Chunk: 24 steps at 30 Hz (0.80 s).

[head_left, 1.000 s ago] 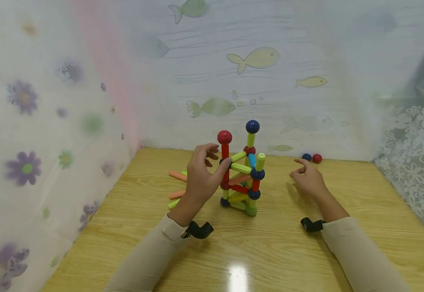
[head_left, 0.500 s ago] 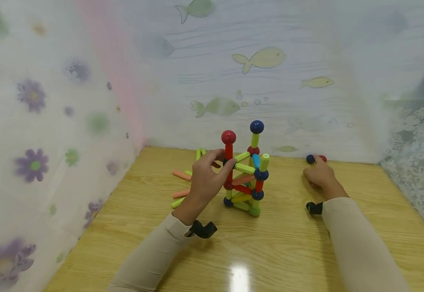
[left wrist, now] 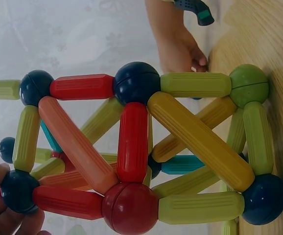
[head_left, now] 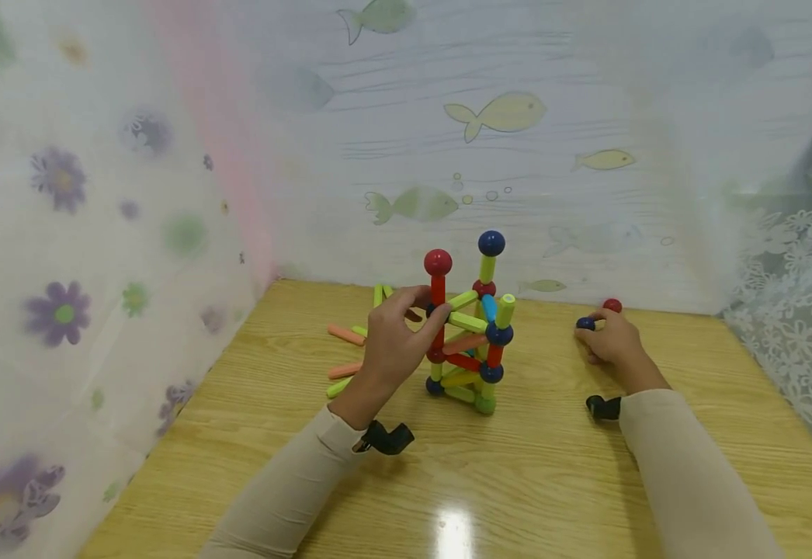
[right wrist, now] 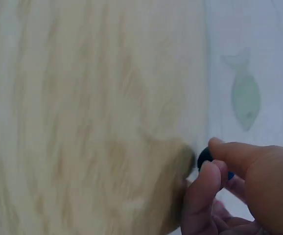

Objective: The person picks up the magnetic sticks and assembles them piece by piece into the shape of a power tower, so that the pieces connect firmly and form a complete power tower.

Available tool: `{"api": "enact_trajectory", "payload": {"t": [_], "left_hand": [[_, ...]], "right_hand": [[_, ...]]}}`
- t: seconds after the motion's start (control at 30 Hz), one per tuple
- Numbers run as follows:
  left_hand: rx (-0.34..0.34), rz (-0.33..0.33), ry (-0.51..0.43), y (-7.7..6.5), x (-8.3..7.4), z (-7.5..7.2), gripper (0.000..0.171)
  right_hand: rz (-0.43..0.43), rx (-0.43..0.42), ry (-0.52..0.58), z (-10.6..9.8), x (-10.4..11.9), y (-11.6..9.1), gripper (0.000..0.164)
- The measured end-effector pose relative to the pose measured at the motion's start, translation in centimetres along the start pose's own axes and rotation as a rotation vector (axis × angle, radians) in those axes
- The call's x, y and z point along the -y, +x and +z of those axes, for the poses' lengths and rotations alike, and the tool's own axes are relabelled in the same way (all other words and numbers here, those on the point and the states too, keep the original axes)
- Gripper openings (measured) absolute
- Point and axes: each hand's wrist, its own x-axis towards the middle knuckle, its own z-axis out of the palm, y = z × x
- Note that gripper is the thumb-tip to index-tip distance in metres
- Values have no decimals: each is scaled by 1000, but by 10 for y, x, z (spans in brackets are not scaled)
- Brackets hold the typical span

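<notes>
A tower of magnetic sticks and balls [head_left: 495, 355] stands on the table, with a red ball [head_left: 437, 262] and a dark blue ball [head_left: 491, 243] on its tall uprights. My left hand [head_left: 393, 345] grips the tower's left upright at a blue joint ball [left wrist: 19, 191], thumb in front. Off to the right, my right hand [head_left: 615, 341] pinches a loose dark blue ball [head_left: 584, 323] between thumb and finger. In the right wrist view this blue ball [right wrist: 205, 156] is partly covered by the fingertips. Just behind that hand lies a loose red ball [head_left: 612, 305].
Orange sticks [head_left: 345, 371] and green sticks [head_left: 379, 295] lie on the wooden table [head_left: 518, 481] left of the tower, partly behind the left hand. A fish-print sheet [head_left: 406, 155] hangs along the table's back edge; a flowered sheet [head_left: 98, 256] borders the left.
My right hand reached out to the loose balls, took hold of the blue one and drew it slightly toward me, away from the red ball. The left hand closed in on the tower's upright.
</notes>
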Motion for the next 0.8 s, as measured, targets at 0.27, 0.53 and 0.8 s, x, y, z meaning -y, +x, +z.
{"api": "enact_trajectory", "payload": {"t": [0.27, 0.53, 0.8], "left_hand": [[-10, 0, 9, -2, 2, -2, 28], [4, -2, 14, 1, 1, -3, 28], [11, -6, 17, 2, 2, -2, 27]], "right_hand": [[-278, -166, 208, 10, 84, -56, 65], [-789, -239, 712, 12, 167, -134, 34], [-906, -251, 585, 21, 180, -154, 35]]}}
